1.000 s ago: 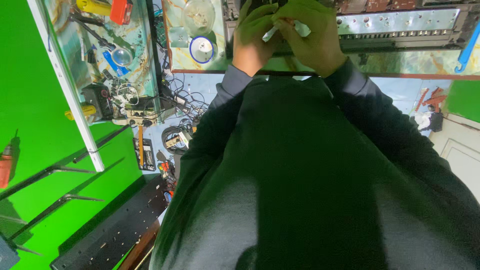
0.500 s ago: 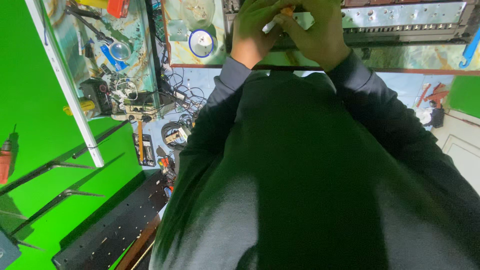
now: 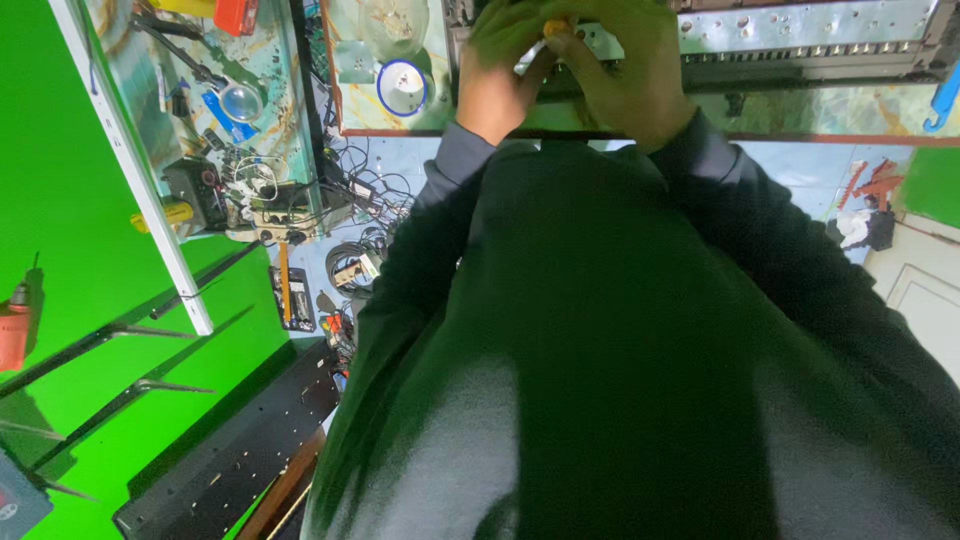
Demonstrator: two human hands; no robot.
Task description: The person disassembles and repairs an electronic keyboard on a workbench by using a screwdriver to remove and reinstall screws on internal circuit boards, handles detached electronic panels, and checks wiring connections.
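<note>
Both my hands meet at the top of the head view, over the front edge of a long grey metal chassis on the workbench. My left hand and my right hand are closed together around a small tool with a pale shaft and an orange end. Most of the tool is hidden by my fingers. My dark sleeves and torso fill the middle and lower part of the view.
A blue-rimmed round dish sits on the bench left of my hands. A second bench at left holds tangled cables and tools. A green wall and a black perforated panel are at lower left, a blue tool at right.
The view has tipped downward, so my hands and the chassis sit higher in frame. My hands stay clasped on the small tool, and its orange end now shows.
</note>
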